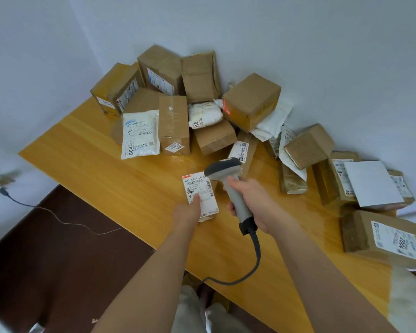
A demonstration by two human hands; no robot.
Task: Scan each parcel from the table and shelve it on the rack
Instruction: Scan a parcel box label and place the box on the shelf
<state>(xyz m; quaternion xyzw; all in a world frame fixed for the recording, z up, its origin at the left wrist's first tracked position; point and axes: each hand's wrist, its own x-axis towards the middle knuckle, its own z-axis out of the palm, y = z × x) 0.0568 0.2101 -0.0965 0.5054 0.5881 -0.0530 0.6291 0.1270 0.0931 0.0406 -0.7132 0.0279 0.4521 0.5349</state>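
Observation:
My left hand [190, 212] holds a small parcel [202, 191] with a white shipping label facing up, thumb pressed on the label, above the wooden table [106, 174]. My right hand [252, 200] grips the handle of a grey barcode scanner [228, 179], whose head sits just right of the parcel's top edge. A red scanner glow falls on the side of a brown box [252, 99] by the wall. The rack is out of view.
Several brown boxes and white mailer bags are heaped along the wall, among them a white bag marked 2009 [141, 133] and a box marked 2004 [389, 239] at the right. The scanner's cable [255, 263] hangs over the table's near edge. Dark floor lies at the left.

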